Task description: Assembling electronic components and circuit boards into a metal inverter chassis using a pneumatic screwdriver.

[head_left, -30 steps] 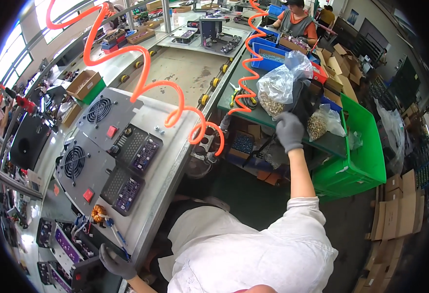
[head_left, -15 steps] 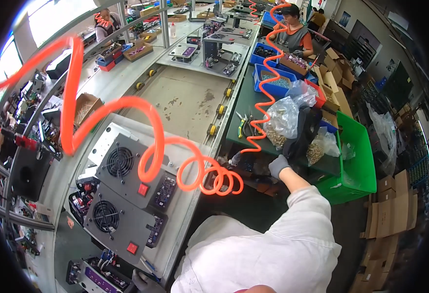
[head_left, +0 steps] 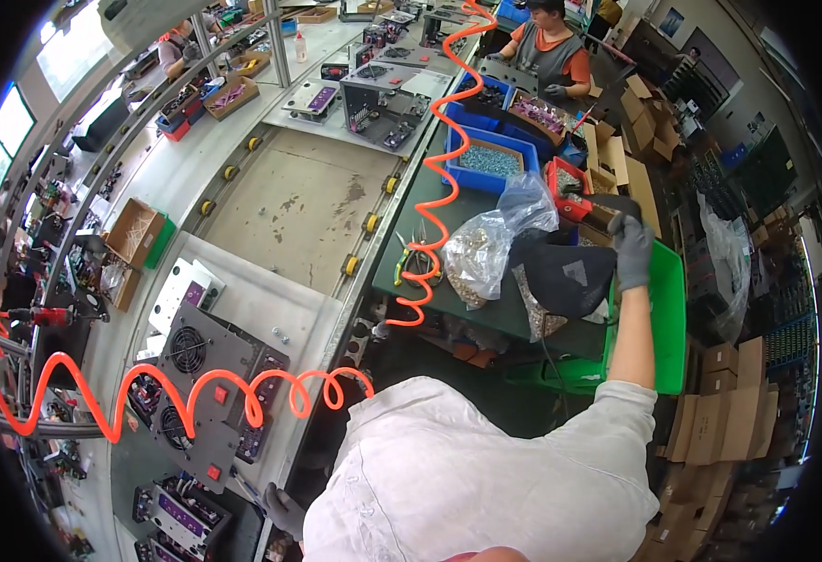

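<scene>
My right hand (head_left: pixel 632 251), in a grey glove, is raised over the green bin's far end. Its fingers are closed at a dark flat strip (head_left: pixel 606 200), whose kind I cannot make out. Just left of it, a black cloth-like item (head_left: pixel 565 277) with a grey patch lies over bags of small parts. My gloved left hand (head_left: pixel 284 511) rests at the line's near edge, fingers extended, beside a slim pen-like tool (head_left: pixel 244 485). Next to it stand dark grey panel units (head_left: pixel 207 398) with black fans and red switches.
The green bin (head_left: pixel 670 323) stands to the right of the bench. A clear bag of small parts (head_left: pixel 474 253), pliers (head_left: pixel 414 258) and a blue bin (head_left: pixel 491 161) sit on the bench. Orange coiled hoses (head_left: pixel 437 178) hang across the view. A co-worker (head_left: pixel 551 51) works at the far end.
My right hand has moved up and right, from the bench's near edge to the dark strip. The black item now lies flatter. The view has shifted, and the near coiled hose hangs lower left.
</scene>
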A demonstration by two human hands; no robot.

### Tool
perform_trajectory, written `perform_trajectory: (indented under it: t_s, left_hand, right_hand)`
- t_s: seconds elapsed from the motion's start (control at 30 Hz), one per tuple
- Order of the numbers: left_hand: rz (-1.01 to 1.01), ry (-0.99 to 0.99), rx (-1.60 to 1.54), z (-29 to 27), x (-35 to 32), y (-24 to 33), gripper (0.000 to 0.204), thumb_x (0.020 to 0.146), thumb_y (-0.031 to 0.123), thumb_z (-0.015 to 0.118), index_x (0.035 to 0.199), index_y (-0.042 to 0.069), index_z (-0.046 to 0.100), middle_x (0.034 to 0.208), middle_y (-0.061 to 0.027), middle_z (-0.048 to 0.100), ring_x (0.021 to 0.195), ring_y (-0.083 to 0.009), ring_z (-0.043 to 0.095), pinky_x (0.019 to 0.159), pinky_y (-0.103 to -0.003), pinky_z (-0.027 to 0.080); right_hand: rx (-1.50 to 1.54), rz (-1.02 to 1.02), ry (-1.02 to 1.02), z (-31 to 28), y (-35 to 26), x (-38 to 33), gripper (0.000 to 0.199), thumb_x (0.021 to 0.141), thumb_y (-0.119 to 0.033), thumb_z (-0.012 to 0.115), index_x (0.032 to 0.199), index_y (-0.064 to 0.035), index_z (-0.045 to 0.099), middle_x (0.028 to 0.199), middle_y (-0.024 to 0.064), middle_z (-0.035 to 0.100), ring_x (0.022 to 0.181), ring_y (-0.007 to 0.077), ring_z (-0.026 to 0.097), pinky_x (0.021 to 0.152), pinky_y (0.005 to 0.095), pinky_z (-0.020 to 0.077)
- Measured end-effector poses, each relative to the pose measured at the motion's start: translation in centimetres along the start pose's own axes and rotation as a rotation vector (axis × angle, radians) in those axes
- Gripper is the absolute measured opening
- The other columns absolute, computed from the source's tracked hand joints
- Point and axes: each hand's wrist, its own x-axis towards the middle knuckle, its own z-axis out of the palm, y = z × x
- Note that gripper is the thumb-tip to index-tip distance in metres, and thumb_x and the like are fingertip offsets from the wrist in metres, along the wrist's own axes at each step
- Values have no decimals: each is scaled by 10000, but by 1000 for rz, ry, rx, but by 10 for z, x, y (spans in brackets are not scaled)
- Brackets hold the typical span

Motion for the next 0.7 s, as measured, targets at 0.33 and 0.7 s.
perform_trajectory:
  t_s: [0.33, 0.7]
  left_hand:
    - [-27, -58, -216, -16, 19, 86, 183, 906, 61, 539, 1011, -53, 635, 957, -181, 642, 881, -319, 615, 801, -380, 485]
    - [-501, -457, -84, -57, -175, -75, 250, 871, 192, 589, 1060, 54, 678, 981, -156, 682, 909, -278, 635, 866, -350, 488]
  right_hand:
    - [-95, 14, -235, -33, -110, -18, 342, 951, -308, 482, 763, -64, 629, 623, -25, 559, 495, 25, 397, 446, 213, 250]
    - [-1019, -157, -981, -25, -109, -104, 276, 882, -237, 539, 747, -23, 649, 710, 151, 663, 635, 312, 635, 608, 411, 472]
